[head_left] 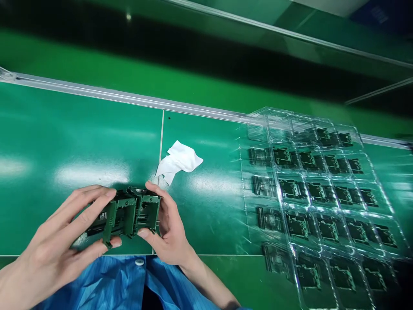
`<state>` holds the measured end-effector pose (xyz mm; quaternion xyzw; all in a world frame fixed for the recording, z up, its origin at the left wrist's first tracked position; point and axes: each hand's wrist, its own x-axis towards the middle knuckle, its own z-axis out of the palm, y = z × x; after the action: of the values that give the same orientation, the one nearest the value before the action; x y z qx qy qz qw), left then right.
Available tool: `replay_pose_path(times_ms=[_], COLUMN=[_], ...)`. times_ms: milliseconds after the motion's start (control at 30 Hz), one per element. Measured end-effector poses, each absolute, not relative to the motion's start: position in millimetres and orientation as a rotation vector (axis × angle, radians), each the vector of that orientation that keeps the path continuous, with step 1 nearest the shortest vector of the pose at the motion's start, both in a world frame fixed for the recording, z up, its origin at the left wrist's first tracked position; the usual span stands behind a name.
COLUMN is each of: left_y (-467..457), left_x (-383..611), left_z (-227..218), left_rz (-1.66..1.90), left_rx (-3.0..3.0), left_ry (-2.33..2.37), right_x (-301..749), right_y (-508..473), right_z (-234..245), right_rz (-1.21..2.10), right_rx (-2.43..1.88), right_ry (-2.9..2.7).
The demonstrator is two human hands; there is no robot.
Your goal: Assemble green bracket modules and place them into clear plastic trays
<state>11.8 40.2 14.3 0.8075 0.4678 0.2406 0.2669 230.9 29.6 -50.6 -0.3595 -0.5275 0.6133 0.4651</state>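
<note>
Near the front edge of the bench, both hands hold dark green, open-framed box-shaped circuit board parts. My left hand (64, 232) closes around the left part (121, 217), fingers over its top and thumb below. My right hand (169, 226) grips the right part (147, 213), with the thumb at its lower edge and a finger at its top corner. The two parts sit side by side and seem to touch; whether they are joined I cannot tell. Their far sides are hidden.
A crumpled white cloth (180, 161) lies beyond my right hand. To the right, a clear plastic tray (280, 202) holds several similar dark green parts in its compartments. A metal rail (129, 95) crosses behind the green bench top (213, 215).
</note>
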Motion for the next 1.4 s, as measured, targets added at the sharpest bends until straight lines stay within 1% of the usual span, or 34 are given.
replay_pose_path(times_ms=[200,433,867,1067,1200,1333,1400], left_y=[37.7,35.5,35.6,26.5,16.6,21.8,33.2], left_x=[13.2,9.7,11.8,1.4,-2.6,0.7,-1.1], left_z=[9.9,-3.3,-7.1,-12.5,-14.5,-6.8,-4.8], left_rz=[0.693,0.729,0.674,0.643,0.619,0.585,0.56], left_rx=[2.028,1.818,1.63,1.732,1.794,1.82,1.915], left_ry=[1.21,1.215,1.29,1.368,1.457,1.405,1.359], right_x=[235.1,240.5,247.1,249.5,251.0,254.9,258.2], right_y=[28.2,31.9,38.8,41.8,37.1,40.7,48.9], right_z=[-47.2,-34.4,-14.6,-3.6,-0.1,-4.2,-8.3], right_rz=[1.21,1.03,1.102,1.222,1.272,1.236,1.129], right_rx=[-0.942,-1.016,-1.147,-1.186,-1.308,-1.266,-1.201], right_ry=[-1.54,-1.735,-1.845,-1.777,-1.724,-1.811,-1.93])
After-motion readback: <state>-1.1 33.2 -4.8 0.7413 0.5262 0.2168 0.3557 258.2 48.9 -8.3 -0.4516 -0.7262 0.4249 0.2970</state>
